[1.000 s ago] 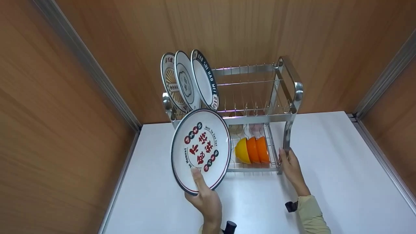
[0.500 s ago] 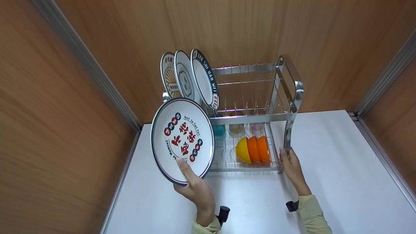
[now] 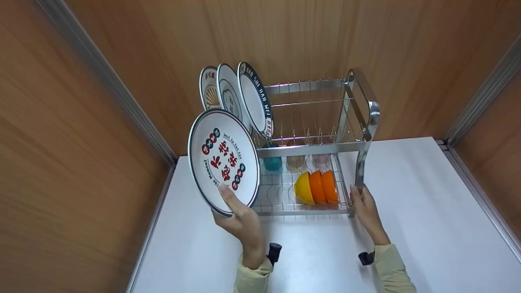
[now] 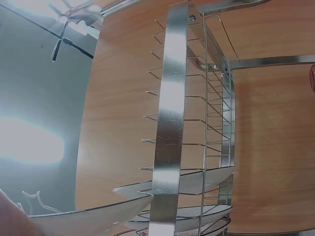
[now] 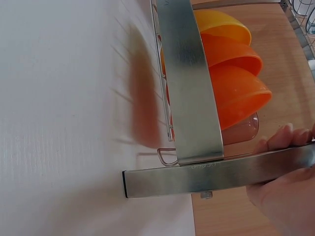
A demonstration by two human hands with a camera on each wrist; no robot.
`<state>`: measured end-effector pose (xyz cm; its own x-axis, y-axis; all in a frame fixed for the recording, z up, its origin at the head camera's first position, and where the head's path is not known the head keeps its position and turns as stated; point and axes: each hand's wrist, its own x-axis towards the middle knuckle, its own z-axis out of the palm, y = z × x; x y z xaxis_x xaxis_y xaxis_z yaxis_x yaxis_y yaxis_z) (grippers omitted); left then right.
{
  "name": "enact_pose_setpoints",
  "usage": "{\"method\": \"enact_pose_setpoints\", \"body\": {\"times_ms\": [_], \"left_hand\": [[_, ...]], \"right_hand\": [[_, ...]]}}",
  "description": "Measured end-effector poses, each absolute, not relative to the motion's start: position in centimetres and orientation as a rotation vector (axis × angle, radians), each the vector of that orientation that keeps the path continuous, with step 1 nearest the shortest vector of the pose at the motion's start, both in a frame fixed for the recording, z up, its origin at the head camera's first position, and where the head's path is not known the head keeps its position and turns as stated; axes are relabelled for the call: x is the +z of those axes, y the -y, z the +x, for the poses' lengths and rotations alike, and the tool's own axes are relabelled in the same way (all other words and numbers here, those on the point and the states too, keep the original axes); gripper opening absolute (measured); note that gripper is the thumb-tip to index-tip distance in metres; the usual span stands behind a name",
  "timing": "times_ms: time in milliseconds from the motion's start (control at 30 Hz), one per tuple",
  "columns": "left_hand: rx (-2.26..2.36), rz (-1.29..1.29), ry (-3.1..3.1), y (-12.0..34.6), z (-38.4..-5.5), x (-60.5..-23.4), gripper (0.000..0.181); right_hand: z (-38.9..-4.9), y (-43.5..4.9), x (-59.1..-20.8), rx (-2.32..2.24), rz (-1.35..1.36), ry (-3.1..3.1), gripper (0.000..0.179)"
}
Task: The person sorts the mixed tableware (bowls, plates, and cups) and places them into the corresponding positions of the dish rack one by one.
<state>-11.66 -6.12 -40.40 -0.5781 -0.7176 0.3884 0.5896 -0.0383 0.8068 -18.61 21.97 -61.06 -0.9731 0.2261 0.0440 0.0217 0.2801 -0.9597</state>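
My left hand (image 3: pixel 242 228) pinches the lower rim of a white plate (image 3: pixel 224 160) with red characters and a dark blue edge, thumb on its face. In the head view this plate overlaps the left front of the metal dish rack (image 3: pixel 309 149). In the left wrist view the held plate (image 4: pixel 93 220) has its edge right at the rack's front bar (image 4: pixel 169 118). My right hand (image 3: pixel 367 211) grips the rack's right front leg; in the right wrist view its fingers curl round that metal leg (image 5: pixel 221 173). Three plates, one a dark-rimmed plate (image 3: pixel 254 99), stand upright in the upper tier's left end.
On the lower tier lie nested bowls, a yellow bowl (image 3: pixel 303 189) and orange bowls (image 3: pixel 329 187). Behind them are a teal cup (image 3: pixel 272 162), a tan cup (image 3: pixel 296 162) and a pink cup (image 3: pixel 322 162). Wooden panels (image 3: pixel 293 40) enclose the white table (image 3: pixel 419 195).
My left hand has moved the plate up and to the left, toward the rack's left end, uncovering the teal cup. The right hand keeps its grip on the leg.
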Motion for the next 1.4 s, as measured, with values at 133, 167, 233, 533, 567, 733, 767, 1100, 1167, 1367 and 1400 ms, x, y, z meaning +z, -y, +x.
{"method": "enact_pose_setpoints", "body": {"times_ms": [133, 167, 233, 533, 567, 733, 767, 1100, 1167, 1367, 1400], "left_hand": [[-1.766, 0.155, 1.324, 6.1, -12.2, -39.7, 0.047], [-1.767, 0.151, 1.34, 6.1, -12.3, -39.4, 0.047], [-1.763, 0.154, 1.381, 6.0, -12.5, -39.0, 0.047], [-1.681, 0.053, 1.51, 6.0, -14.1, -37.1, 0.049], [-1.682, 0.044, 1.517, 6.0, -14.3, -36.9, 0.05], [-1.66, -0.02, 1.56, 6.0, -15.5, -36.1, 0.055], [-1.649, -0.035, 1.566, 6.0, -15.7, -35.9, 0.056], [-1.555, -0.073, 1.589, 5.4, -17.7, -34.7, 0.058], [-1.543, -0.069, 1.584, 5.2, -18.1, -34.5, 0.06], [-1.488, -0.085, 1.571, 4.5, -19.4, -34.1, 0.069], [-1.468, -0.088, 1.57, 4.4, -19.7, -34.1, 0.07]], "right_hand": [[-18.6, -21.9, -60.9, 1.779, -0.215, 2.351, 0.041], [-18.6, -21.9, -60.9, 1.781, -0.21, 2.346, 0.04], [-18.6, -21.9, -60.9, 1.784, -0.205, 2.341, 0.042], [-18.5, -21.8, -60.8, 1.787, -0.244, 2.37, 0.042], [-18.5, -21.8, -60.8, 1.782, -0.249, 2.376, 0.042], [-18.5, -21.8, -60.9, 1.771, -0.251, 2.37, 0.043], [-18.5, -21.7, -61.0, 1.769, -0.246, 2.366, 0.044], [-18.6, -21.9, -61.2, 1.764, -0.237, 2.343, 0.045], [-18.6, -21.9, -61.2, 1.768, -0.236, 2.34, 0.045], [-18.6, -21.9, -61.3, 1.799, -0.226, 2.313, 0.044], [-18.6, -21.9, -61.3, 1.797, -0.228, 2.314, 0.042]]}}
